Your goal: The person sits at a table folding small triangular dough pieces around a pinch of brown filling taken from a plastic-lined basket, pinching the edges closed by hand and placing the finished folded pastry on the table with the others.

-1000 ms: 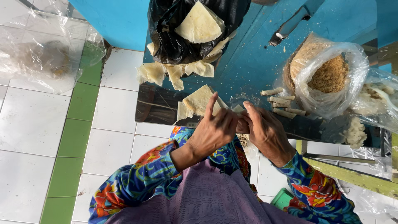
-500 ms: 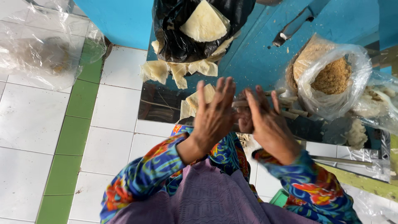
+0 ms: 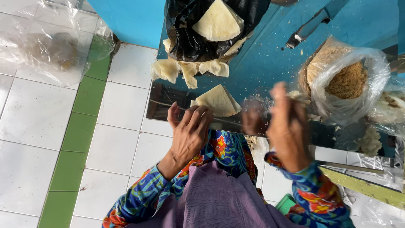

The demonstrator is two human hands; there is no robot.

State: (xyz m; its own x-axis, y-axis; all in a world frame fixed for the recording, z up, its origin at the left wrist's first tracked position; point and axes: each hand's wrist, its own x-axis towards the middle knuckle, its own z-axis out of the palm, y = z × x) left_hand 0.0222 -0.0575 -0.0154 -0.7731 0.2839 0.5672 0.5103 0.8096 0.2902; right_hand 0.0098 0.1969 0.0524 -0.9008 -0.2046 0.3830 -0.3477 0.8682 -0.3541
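The left hand (image 3: 187, 133) rests at the near edge of the blue tabletop (image 3: 261, 63), fingers loosely curled and holding nothing, its fingertips just touching the near corner of a folded pale wrapper (image 3: 218, 101). The right hand (image 3: 289, 126) is blurred in motion over the tabletop edge; whether it grips anything cannot be told, though a dark smeared lump (image 3: 253, 118) shows just left of it. Half a second ago both hands were pressed together, palms facing, rolling something between them; now they have parted, the left dropping to the wrapper and the right swinging out to the right, so the rolling looks finished and a new piece seems to be in hand. Beyond the wrapper lie more folded wrappers (image 3: 190, 69) spilling from a black bag (image 3: 198, 33). To the right stands a clear bag of brown crumbs (image 3: 348, 80), with a knife (image 3: 310, 27) farther off.
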